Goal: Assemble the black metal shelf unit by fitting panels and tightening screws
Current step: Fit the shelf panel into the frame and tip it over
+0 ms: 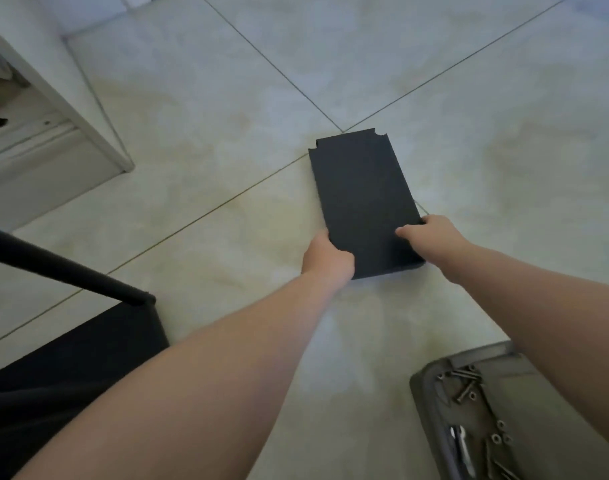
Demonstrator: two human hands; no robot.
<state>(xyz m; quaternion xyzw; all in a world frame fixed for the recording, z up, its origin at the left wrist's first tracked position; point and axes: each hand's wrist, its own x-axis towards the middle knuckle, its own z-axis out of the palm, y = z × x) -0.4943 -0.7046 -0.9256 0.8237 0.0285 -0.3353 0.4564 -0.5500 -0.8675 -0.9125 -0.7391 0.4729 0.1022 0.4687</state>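
The left grip [325, 258] held the black panel [362, 195] at its near left corner. The thumb lay along the panel's edge and the other fingers were hidden below it, so this grip was pinching the panel. The right grip [431, 237] held the near right corner in the same way: its thumb was pressed on the top face and its fingers were curled around the right edge. Both forearms reached from the near side of the scene toward the panel.

The panel was flat and dark, with small notches cut at its two far corners. It was low over the pale tiled floor [486, 140], in the middle of the scene, and its far end was just beside the crossing of two tile joints. Whether the near end touched the floor could not be told.

Near on the right, a grey tray [431, 375] on the floor carried loose screws [464, 393] and a metal tool [461, 445]. Near on the left stood a part of the black shelf frame [53, 265]. Far on the left there was a white cabinet [71, 98].
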